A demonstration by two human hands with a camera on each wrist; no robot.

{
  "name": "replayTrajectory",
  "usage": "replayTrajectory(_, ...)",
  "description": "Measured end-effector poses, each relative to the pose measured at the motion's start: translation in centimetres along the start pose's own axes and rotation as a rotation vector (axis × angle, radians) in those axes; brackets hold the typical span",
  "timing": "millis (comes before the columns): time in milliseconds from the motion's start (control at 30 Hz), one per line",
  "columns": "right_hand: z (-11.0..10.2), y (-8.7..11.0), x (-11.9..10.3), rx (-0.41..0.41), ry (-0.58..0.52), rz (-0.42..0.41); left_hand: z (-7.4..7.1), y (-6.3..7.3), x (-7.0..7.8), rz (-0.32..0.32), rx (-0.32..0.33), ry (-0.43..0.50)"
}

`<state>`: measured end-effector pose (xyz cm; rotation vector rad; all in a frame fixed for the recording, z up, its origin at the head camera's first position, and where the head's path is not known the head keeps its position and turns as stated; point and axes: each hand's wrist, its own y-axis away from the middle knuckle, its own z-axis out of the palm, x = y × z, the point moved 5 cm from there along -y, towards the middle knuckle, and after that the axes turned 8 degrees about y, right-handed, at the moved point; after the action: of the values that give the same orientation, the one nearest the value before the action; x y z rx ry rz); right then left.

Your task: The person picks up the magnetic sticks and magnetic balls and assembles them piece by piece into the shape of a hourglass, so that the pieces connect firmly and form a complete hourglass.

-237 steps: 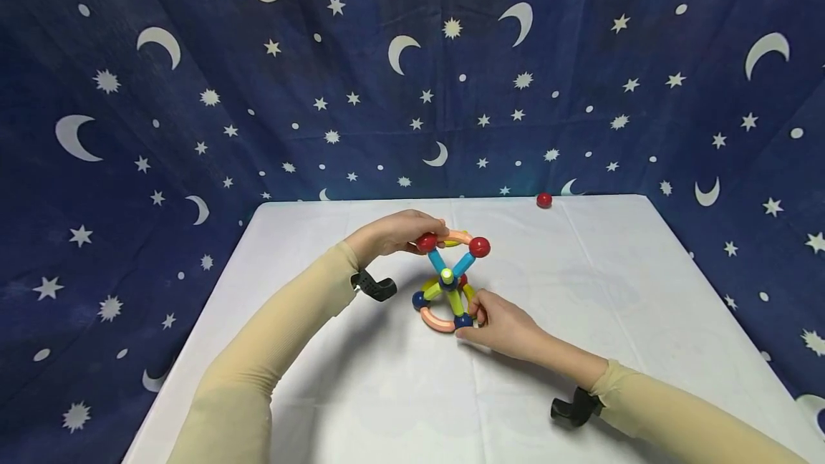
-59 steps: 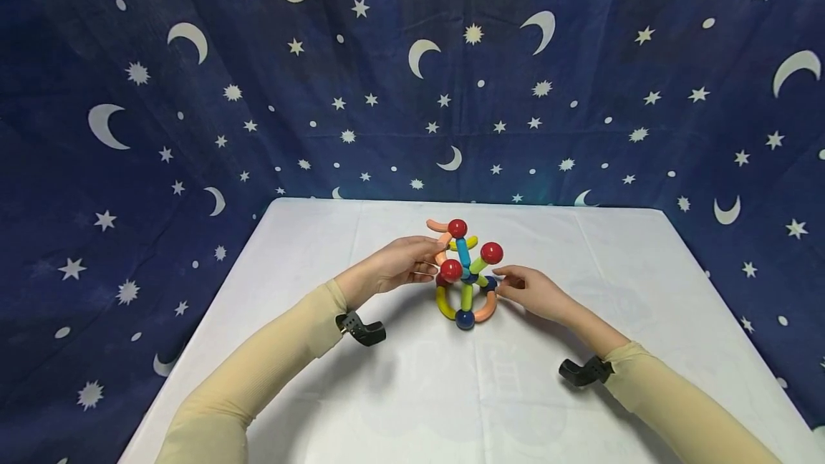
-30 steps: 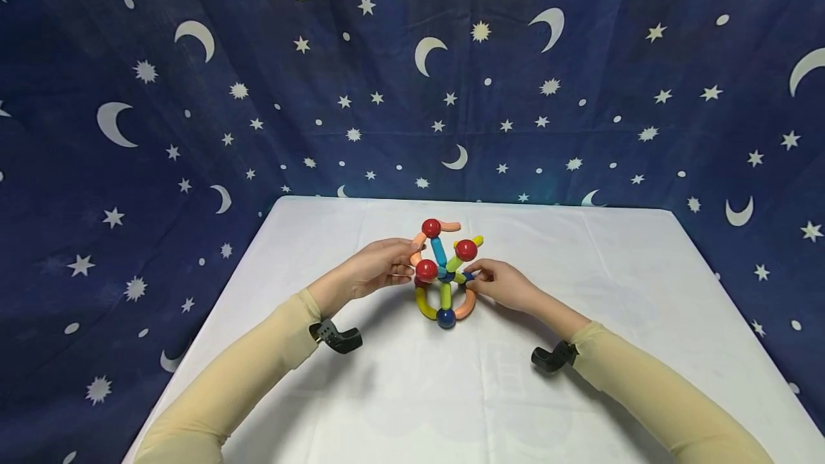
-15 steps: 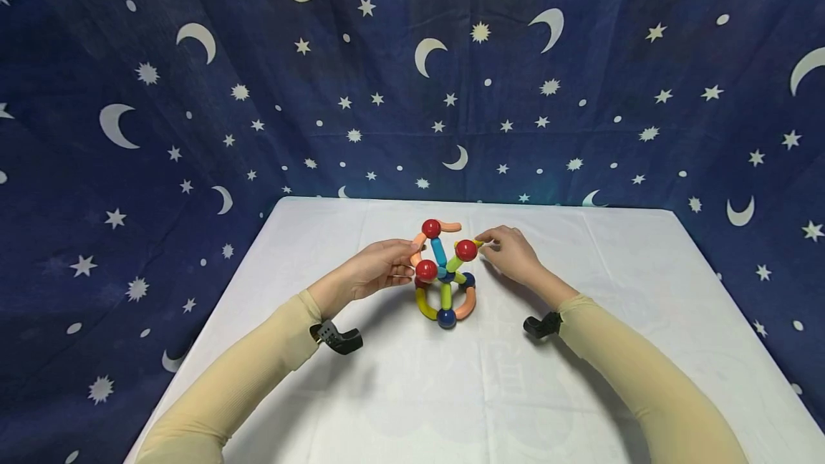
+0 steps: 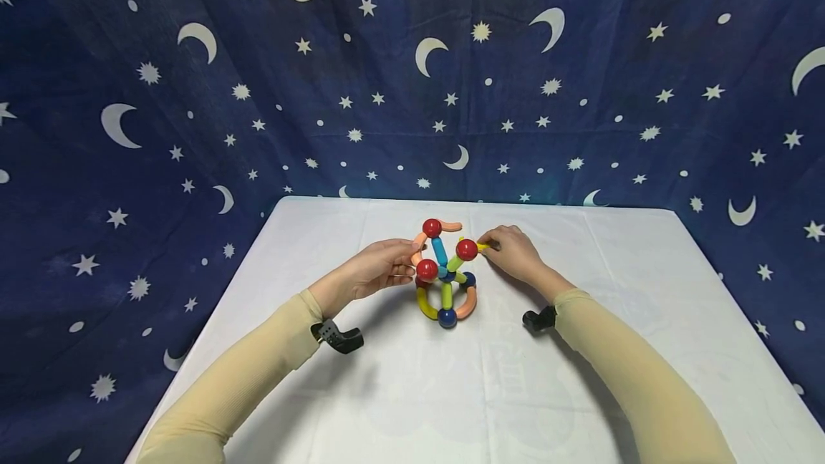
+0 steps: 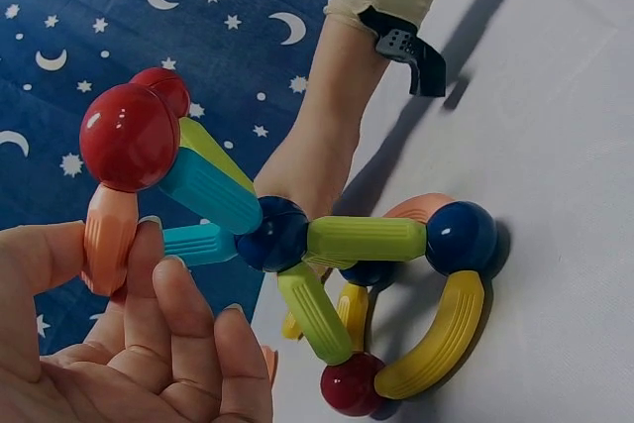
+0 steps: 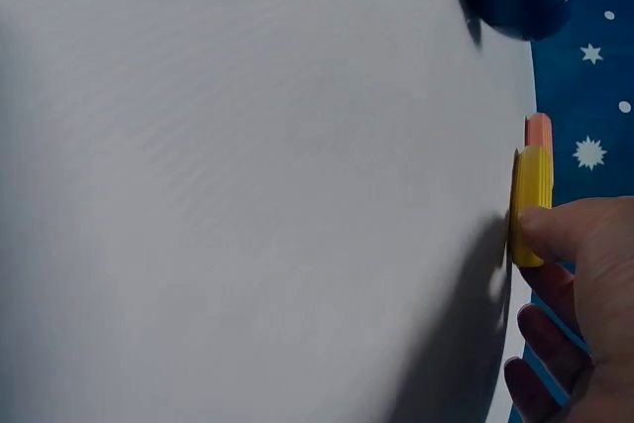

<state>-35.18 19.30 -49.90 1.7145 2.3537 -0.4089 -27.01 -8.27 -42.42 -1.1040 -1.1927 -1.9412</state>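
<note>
A magnetic ball-and-rod frame stands on the white table; a central blue ball (image 6: 271, 234) joins its green and blue rods. My left hand (image 5: 380, 267) pinches a curved orange rod (image 6: 107, 240) at the frame's upper left, attached to a red ball (image 6: 129, 136). Another red ball (image 5: 467, 250) tops a green rod on the right. Behind that ball, my right hand (image 5: 512, 253) pinches a curved yellow rod (image 7: 532, 200) close to the tabletop. In the head view, the red ball hides part of this rod.
A loose-looking curved orange rod (image 5: 451, 226) shows behind the frame, beside the rear red ball (image 5: 432, 228). The white-covered table (image 5: 412, 392) ends at a dark blue star-and-moon cloth (image 5: 361, 77) behind and at both sides.
The right hand has left the blue ball at the frame's base, reached behind and taken the yellow rod, shifting it slightly right. The left hand stays on the frame. The lone far red ball is gone from its spot.
</note>
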Motion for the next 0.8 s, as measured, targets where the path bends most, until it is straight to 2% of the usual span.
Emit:
replayTrajectory(233,-1.1,2.6,1.9,-0.004,-0.004,0.019,0.0,-0.1,0.0,-0.006,0.006,-0.005)
replayTrajectory(567,-3.0,8.2,5.0,-0.005,-0.020,0.008,0.0,-0.2,-0.1,0.001,-0.004,-0.005)
replayTrajectory(800,-3.7,10.9,5.7,0.012,-0.044,0.028,0.2,-0.1,-0.1,-0.004,0.000,-0.006)
